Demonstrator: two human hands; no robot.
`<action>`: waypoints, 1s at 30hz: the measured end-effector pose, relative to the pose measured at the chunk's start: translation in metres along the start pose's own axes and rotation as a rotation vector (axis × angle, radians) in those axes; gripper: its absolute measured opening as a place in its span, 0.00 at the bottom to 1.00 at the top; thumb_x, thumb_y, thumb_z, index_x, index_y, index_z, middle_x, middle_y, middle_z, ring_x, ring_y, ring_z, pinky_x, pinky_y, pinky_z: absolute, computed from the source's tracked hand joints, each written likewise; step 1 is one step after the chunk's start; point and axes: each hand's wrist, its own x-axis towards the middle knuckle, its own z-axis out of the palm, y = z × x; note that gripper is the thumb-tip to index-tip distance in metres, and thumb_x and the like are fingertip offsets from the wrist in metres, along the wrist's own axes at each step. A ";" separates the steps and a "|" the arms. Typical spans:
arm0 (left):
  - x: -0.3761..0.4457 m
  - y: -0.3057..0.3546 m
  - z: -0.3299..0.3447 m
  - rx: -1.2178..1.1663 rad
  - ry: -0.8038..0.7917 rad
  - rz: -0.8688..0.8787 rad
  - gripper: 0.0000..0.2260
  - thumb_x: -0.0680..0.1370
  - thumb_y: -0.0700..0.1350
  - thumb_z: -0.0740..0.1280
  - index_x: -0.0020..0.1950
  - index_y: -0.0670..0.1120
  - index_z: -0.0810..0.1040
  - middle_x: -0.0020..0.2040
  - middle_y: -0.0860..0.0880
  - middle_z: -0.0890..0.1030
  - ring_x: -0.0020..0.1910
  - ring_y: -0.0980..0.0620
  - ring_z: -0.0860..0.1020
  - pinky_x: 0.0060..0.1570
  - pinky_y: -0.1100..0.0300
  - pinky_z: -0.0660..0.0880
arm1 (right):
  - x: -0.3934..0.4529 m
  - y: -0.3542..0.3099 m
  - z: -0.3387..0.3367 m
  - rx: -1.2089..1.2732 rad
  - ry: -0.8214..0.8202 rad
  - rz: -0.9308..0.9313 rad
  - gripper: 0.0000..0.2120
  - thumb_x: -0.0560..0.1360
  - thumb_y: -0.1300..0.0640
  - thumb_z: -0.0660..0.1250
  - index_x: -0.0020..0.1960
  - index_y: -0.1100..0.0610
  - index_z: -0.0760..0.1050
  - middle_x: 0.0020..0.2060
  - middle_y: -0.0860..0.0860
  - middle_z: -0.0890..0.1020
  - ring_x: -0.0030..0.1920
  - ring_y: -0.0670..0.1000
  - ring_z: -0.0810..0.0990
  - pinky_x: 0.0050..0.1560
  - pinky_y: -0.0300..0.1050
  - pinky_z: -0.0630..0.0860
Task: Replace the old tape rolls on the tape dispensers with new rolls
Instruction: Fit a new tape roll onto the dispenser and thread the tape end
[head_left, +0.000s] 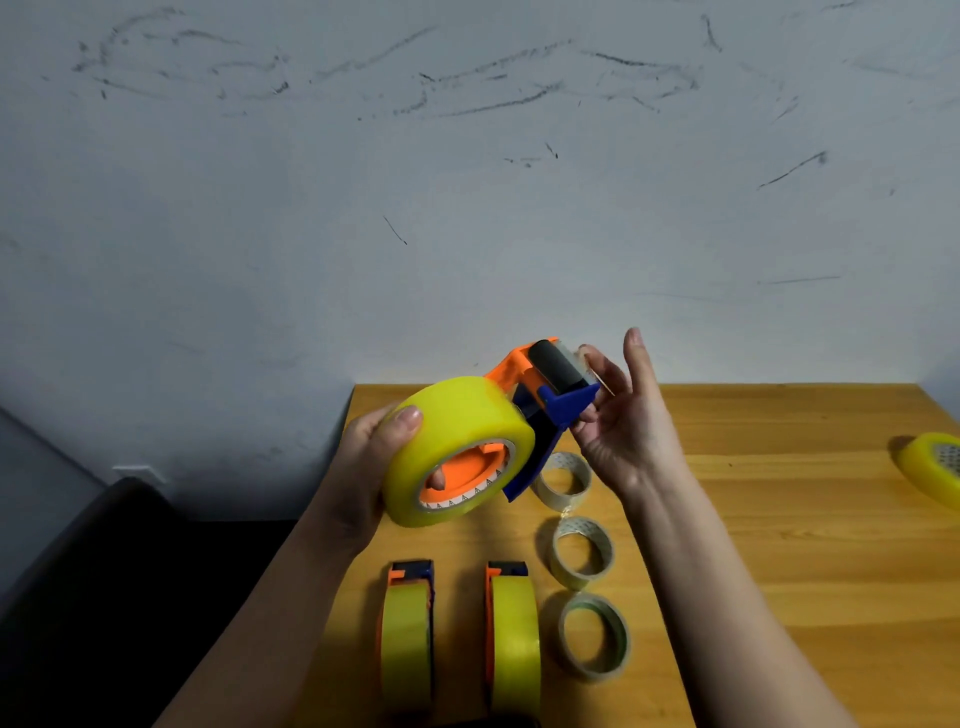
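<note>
Left hand (363, 467) grips yellow roll (457, 447) on raised dispenser (550, 395) | right hand (623, 415) pinches tape end at black roller (558, 371) | wooden table (779, 519): two loaded dispensers, three spent cores.

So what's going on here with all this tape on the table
A person is loading a tape dispenser held up over the wooden table. The left hand grips its full yellow roll, while the right hand works at the roller end, apparently threading the tape's free end. Two more dispensers with full yellow rolls lie near the front edge. Beside them sit three nearly spent rolls, and another yellow roll lies at the far right.
</note>
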 end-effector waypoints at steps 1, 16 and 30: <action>0.000 0.002 -0.001 0.006 -0.008 0.003 0.23 0.61 0.64 0.70 0.38 0.45 0.78 0.27 0.44 0.78 0.31 0.44 0.77 0.36 0.57 0.76 | 0.001 -0.003 0.000 -0.001 -0.027 0.042 0.20 0.68 0.44 0.72 0.46 0.61 0.78 0.43 0.54 0.79 0.38 0.48 0.75 0.35 0.35 0.70; 0.000 0.010 -0.013 0.026 -0.014 0.073 0.28 0.57 0.70 0.72 0.35 0.46 0.81 0.24 0.45 0.77 0.23 0.52 0.76 0.27 0.64 0.74 | -0.001 -0.024 0.002 -0.258 -0.155 0.056 0.10 0.68 0.60 0.69 0.48 0.59 0.79 0.33 0.49 0.80 0.32 0.43 0.79 0.37 0.34 0.80; 0.000 0.012 -0.014 0.002 -0.018 0.069 0.30 0.56 0.70 0.72 0.38 0.44 0.79 0.24 0.44 0.77 0.24 0.50 0.76 0.28 0.62 0.75 | 0.005 -0.035 -0.002 -0.112 -0.294 0.264 0.24 0.46 0.63 0.86 0.41 0.60 0.84 0.36 0.51 0.81 0.31 0.44 0.80 0.31 0.35 0.79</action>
